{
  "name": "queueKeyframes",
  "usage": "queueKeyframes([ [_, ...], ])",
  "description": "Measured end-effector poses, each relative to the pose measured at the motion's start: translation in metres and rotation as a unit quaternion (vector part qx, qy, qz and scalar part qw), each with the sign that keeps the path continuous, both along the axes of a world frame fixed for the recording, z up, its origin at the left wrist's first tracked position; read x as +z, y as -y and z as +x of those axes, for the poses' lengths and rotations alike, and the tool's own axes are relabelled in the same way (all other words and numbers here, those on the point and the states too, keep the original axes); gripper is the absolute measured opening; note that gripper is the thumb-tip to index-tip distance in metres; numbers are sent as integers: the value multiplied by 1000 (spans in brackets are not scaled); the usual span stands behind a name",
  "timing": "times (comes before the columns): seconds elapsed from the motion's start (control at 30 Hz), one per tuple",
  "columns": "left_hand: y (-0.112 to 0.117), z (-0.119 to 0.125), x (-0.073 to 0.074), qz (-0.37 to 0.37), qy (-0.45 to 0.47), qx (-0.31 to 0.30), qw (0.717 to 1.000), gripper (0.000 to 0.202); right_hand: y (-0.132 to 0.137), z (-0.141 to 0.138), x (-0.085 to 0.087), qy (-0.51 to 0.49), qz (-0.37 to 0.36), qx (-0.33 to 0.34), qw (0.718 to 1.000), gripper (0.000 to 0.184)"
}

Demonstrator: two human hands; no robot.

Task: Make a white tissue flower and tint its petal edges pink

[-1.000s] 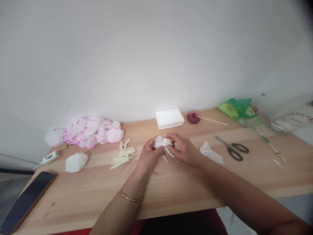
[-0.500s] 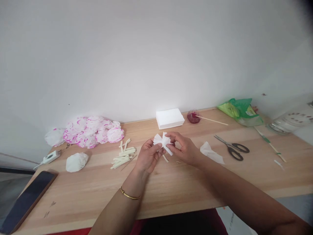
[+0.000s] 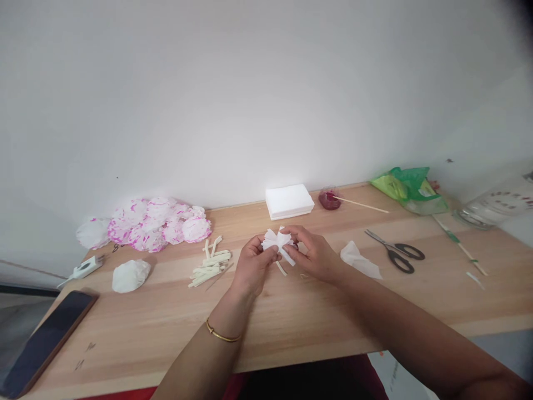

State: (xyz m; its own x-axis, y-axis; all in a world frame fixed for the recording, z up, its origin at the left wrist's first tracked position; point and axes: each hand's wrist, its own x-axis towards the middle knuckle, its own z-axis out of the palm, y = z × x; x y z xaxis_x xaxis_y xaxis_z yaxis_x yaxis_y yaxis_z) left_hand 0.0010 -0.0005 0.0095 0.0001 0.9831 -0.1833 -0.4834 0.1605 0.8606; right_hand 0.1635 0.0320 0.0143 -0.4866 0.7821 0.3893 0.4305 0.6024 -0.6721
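Between my hands is a white tissue paper flower (image 3: 278, 240), its folds fanned out around a pinched middle. My left hand (image 3: 252, 262) grips its left side, with the thumb pressed near the centre. My right hand (image 3: 312, 253) pinches the right side between thumb and fingers. A pale strip (image 3: 282, 269) shows just below the flower; whether it is attached, I cannot tell. Left of my left hand lies a heap of pale twisted strips (image 3: 210, 268). A loose piece of white tissue (image 3: 358, 260) rests to the right of my right hand.
Pink-edged paper flowers (image 3: 154, 225) and a plain white one (image 3: 131, 276) sit left, near a phone (image 3: 50, 339) and a charger (image 3: 86, 268). A tissue stack (image 3: 289, 201), a dish of red liquid (image 3: 329, 199), scissors (image 3: 395, 251), a green bag (image 3: 410, 189) and a glass jar (image 3: 495, 205) stand behind and right.
The flower's left folds are spread wider and more ruffled. My left thumb has shifted slightly right and down on it. Things on the table have stayed put.
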Motion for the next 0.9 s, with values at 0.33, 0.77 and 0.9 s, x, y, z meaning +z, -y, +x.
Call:
queueKeyframes([
  [0.33,-1,-1,3,-40,96,-20,994,29,1,1,1,-16,-11,6,1000,31],
  [0.77,-1,-1,1,-36,121,-6,992,27,0,0,-2,26,2,13,1000,30],
  [0.9,-1,-1,2,-43,128,-10,991,29,0,0,-2,27,-3,9,1000,30],
])
